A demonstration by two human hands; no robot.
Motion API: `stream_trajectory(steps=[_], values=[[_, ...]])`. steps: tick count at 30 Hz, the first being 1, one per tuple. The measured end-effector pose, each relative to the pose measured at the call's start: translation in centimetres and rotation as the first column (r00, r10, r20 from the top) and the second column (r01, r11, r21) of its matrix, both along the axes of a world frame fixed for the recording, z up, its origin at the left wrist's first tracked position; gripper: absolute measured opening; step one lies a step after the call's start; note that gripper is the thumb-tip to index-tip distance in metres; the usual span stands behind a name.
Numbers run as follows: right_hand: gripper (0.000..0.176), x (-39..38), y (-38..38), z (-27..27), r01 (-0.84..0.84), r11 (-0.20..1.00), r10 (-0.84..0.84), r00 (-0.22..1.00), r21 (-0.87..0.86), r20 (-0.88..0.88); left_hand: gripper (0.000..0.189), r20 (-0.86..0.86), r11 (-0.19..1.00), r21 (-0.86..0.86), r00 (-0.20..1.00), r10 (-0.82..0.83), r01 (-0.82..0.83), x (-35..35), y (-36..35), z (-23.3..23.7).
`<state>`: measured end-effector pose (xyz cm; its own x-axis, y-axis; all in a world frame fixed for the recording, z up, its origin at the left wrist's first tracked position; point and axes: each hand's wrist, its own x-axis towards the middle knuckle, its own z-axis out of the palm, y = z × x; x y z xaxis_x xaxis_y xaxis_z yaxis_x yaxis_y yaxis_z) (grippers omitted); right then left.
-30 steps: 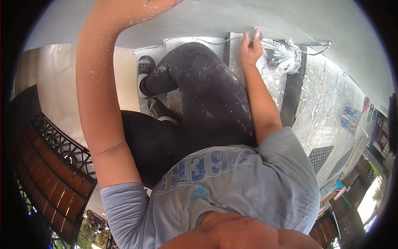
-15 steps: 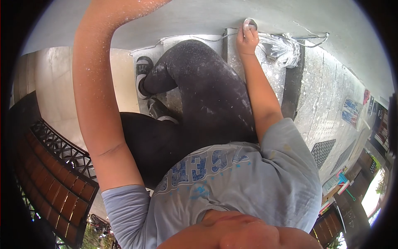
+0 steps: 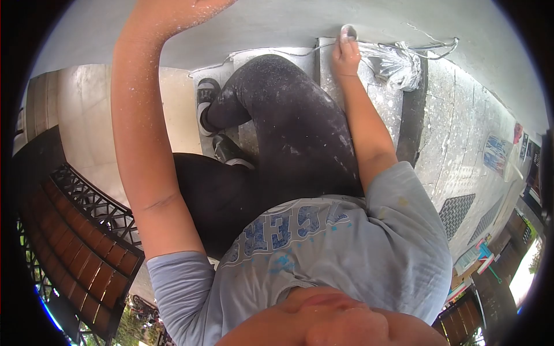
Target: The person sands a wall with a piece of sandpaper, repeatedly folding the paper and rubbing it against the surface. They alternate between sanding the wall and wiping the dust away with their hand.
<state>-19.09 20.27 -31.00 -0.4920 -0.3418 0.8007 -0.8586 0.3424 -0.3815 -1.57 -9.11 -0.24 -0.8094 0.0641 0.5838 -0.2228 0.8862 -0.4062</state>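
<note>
From here I see a wide pale grey wall (image 3: 277,26) curving across in front of the person, with white-spattered paving (image 3: 444,132) off to their right. On their left stands something broad and brown, a slatted structure (image 3: 72,242) edged with black metal lattice. The person sits close to the wall in a grey T-shirt (image 3: 340,259) with blue lettering, their legs bent in dark trousers (image 3: 300,115) dusted white. A crumpled clear plastic bag (image 3: 401,70) lies at the foot of the wall, and two dark shoes (image 3: 208,92) with white edging show by the folded legs.

The hands are well apart. The left hand (image 3: 202,6) is up at the wall, powdered white along the wrist and cut off by the edge of the view, so I cannot tell what its fingers do. The right hand (image 3: 347,57), low down just beside the bag, has its fingers closed on a small rounded pale piece (image 3: 348,32). That piece is right by the wall; whether it touches, I can't make out. A thin cable (image 3: 277,53) trails along the wall's base.
</note>
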Motion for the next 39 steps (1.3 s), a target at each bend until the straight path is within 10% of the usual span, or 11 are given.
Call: stream_trajectory(steps=[8, 14, 17, 25, 35, 38, 39], values=[[0.041, 0.5, 1.1, -1.2, 0.003, 0.956, -0.047, 0.989, 0.294, 0.142, 0.127, 0.041, 1.000, 0.024, 0.999, -0.017, 0.016, 0.4, 0.2, 0.5], [0.044, -0.2, -0.6, 1.6, 0.043, 0.999, -0.043, 0.996, 0.007, 0.072, 0.129, 0.141, 0.970, 0.239, 0.987, -0.076, 0.041, 1.2, 1.0, 1.4], [0.044, 1.5, 0.9, -1.1, 0.051, 0.917, -0.161, 0.955, 0.396, 0.248, 0.129, 0.127, 0.986, 0.165, 0.990, -0.057, 0.035, 1.1, 0.8, 0.8], [0.044, -0.6, -1.1, 2.2, 0.096, 0.995, -0.096, 0.995, 0.008, -0.035, 0.131, 0.184, 0.975, 0.222, 0.983, -0.025, -0.017, 1.4, 1.6, 1.8], [0.040, 1.7, 2.1, 2.5, 0.009, 0.944, -0.097, 0.963, 0.331, 0.250, 0.126, 0.141, 0.974, 0.225, 0.988, -0.057, 0.024, 1.3, 1.3, 1.1], [0.037, 2.8, 1.8, 5.6, 0.000, 0.992, -0.026, 0.978, 0.124, 0.207, 0.116, -0.011, 0.928, 0.249, 0.959, -0.284, 0.278, 0.9, 0.8, 0.1], [0.037, 3.5, 1.3, 7.1, -0.030, 0.992, 0.092, 0.844, -0.125, 0.529, 0.110, -0.072, 0.898, 0.177, 0.915, -0.396, 0.402, 0.3, 0.9, -0.3]])
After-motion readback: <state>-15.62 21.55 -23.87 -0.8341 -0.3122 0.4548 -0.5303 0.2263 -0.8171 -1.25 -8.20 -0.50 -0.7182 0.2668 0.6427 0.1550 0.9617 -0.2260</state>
